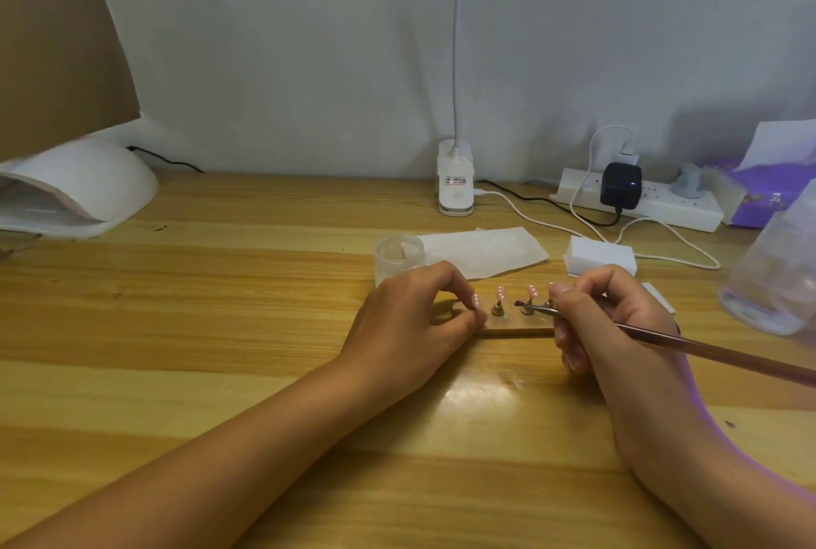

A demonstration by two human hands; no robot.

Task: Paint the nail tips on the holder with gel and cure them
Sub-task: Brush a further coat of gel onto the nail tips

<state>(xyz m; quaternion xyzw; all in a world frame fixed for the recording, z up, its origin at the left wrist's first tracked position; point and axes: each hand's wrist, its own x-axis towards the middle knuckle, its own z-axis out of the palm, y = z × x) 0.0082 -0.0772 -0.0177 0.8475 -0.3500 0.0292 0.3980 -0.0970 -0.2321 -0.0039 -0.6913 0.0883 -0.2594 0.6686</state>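
Observation:
A wooden holder (pixel 514 330) lies on the table with pink nail tips (pixel 632 293) standing on small metal stands. My left hand (pixel 413 319) pinches the leftmost stand and tip at the holder's left end. A thin brown brush (pixel 689 345) is gripped in my right hand (pixel 618 319), and its bristle tip points left beside the third nail tip (pixel 532 291). Behind my left hand stands a small clear gel jar (pixel 399 255). At the far left sits the white curing lamp (pixel 75 191).
A tissue (pixel 481 252) and a white block (pixel 600 259) lie behind the holder. A clip desk lamp (pixel 455 182), a power strip (pixel 640 199) with plugs and cables line the back. A clear plastic cup (pixel 777 274) stands at right, a purple pack (pixel 768 191) behind it.

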